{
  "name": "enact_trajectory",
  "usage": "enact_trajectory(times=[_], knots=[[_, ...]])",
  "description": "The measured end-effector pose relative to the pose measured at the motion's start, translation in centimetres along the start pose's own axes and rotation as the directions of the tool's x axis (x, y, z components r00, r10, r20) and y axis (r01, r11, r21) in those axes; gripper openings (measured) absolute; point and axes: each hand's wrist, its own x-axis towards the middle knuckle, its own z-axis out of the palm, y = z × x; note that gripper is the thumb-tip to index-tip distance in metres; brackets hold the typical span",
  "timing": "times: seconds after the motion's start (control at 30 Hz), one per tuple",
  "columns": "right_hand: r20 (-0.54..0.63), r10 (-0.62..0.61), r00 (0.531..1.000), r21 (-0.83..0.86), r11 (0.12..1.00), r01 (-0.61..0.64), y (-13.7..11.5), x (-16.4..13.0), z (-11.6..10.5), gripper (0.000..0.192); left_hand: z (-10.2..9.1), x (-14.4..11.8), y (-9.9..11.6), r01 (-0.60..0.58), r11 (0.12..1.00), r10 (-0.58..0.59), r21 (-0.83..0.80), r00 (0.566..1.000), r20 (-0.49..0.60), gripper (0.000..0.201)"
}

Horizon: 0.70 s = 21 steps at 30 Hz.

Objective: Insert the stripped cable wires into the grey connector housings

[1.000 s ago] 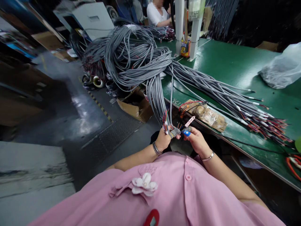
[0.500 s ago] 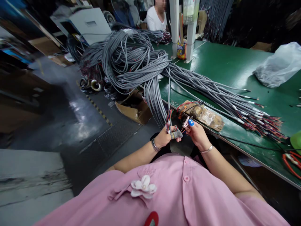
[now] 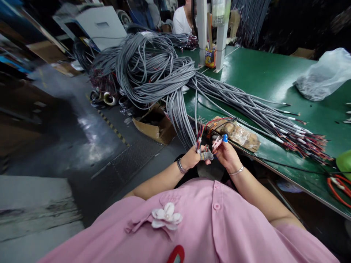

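My left hand (image 3: 191, 157) is closed around the end of a grey cable, whose thin coloured wires (image 3: 200, 136) stick up above the fist. A grey cover (image 3: 206, 156) with a yellow band wraps one of its fingers. Just to the right, my right hand (image 3: 229, 156) is pinched, with a blue finger cover (image 3: 225, 138) on one fingertip. At its fingertips shows a small pale pink piece (image 3: 217, 142), of a kind I cannot make out. Thin orange and blue wires (image 3: 214, 150) run between the two hands.
Grey cables (image 3: 153, 73) lie heaped on the green table (image 3: 255, 69), their stripped ends fanned right. Close to my right hand is a taped brown block (image 3: 241, 136). A plastic bag (image 3: 323, 76), an open carton (image 3: 155, 128) and a person in white (image 3: 181, 21) are farther off.
My right hand has shifted slightly and turned, so the blue finger cover sits a little higher and farther right. My left hand keeps its hold on the cable. The view has moved slightly.
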Motion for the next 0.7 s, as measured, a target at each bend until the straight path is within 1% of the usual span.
enact_trajectory(times=[0.1, 0.17, 0.27, 0.4, 0.47, 0.53, 0.6, 0.7], knots=[[-0.026, -0.004, 1.0, 0.002, 1.0, 0.004, 0.1, 0.0, 0.0, 0.032, 0.1, 0.1, 0.0, 0.022, 1.0, -0.022, -0.003, 1.0, -0.01, 0.034], [-0.021, 0.008, 1.0, 0.013, 1.0, -0.008, 0.1, -0.1, 0.1, 0.034, 0.0, 0.1, -0.2, 0.034, 0.999, -0.034, -0.006, 0.999, -0.012, 0.035], [0.029, 0.04, 0.999, 0.018, 0.999, -0.041, -0.1, -0.3, 0.1, 0.04, -0.1, 0.1, -0.3, 0.028, 1.0, -0.028, -0.007, 1.0, -0.009, 0.034], [0.101, 0.119, 0.988, -0.015, 0.993, -0.119, -0.2, -0.6, 0.1, 0.052, -0.1, -0.1, -0.1, -0.004, 1.0, 0.004, -0.005, 1.0, 0.008, 0.032], [0.132, 0.149, 0.98, -0.017, 0.989, -0.148, -0.4, -0.8, 0.0, 0.053, -0.1, -0.5, 0.2, -0.022, 1.0, 0.022, 0.013, 0.999, 0.028, 0.032], [0.16, 0.154, 0.975, -0.004, 0.988, -0.155, -0.5, -1.0, -0.1, 0.051, -0.1, -1.0, 0.4, -0.044, 0.997, 0.041, 0.062, 0.998, 0.043, 0.031], [0.164, 0.144, 0.976, -0.007, 0.989, -0.145, -0.8, -1.2, -0.1, 0.046, 0.1, -1.5, 0.5, -0.076, 0.991, 0.073, 0.107, 0.997, 0.029, 0.031], [0.119, 0.09, 0.989, -0.062, 0.995, -0.083, -1.0, -1.3, 0.1, 0.036, 0.5, -2.0, 0.4, -0.116, 0.987, 0.122, 0.114, 0.991, -0.051, 0.03]])
